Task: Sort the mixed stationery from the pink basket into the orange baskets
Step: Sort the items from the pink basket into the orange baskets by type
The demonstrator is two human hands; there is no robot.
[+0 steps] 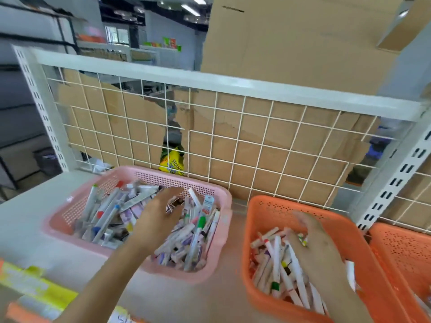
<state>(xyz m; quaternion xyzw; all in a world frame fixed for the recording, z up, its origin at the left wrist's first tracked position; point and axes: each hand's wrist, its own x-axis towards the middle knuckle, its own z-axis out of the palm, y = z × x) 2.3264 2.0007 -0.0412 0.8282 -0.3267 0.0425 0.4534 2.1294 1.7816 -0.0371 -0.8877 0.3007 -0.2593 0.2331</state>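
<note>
A pink perforated plastic basket [211,188] is seen on the left of a pale table top [28,220], against a white wire grid panel [233,141]. It is filled with mixed stationery [109,213]: grey and white markers with red, blue and yellow caps, small pen packs, and a white marker with a green cap [201,223] on the right side of the pile.

The left hand [156,213] is held over the middle of the pink basket, palm down, fingers stretched flat toward the far wall. Nothing is seen gripped in it. Contact with the pile cannot be told.

An orange perforated plastic basket [268,202] is placed just beside the pink one, to its right. A heap of slim white markers [277,264] is held in its near half. The right hand [319,250] is seen above this heap, palm down, heavily blurred. A small striped item [302,239] is visible at its thumb side, but whether it is pinched cannot be told.

A second orange perforated basket [401,248] is cut off by the right edge, touching or nearly touching the first. Its contents are not visible.

Brown cardboard sheets [291,141] are stacked behind the grid. A yellow and white box [35,284] is seen at the lower left, blurred.
</note>
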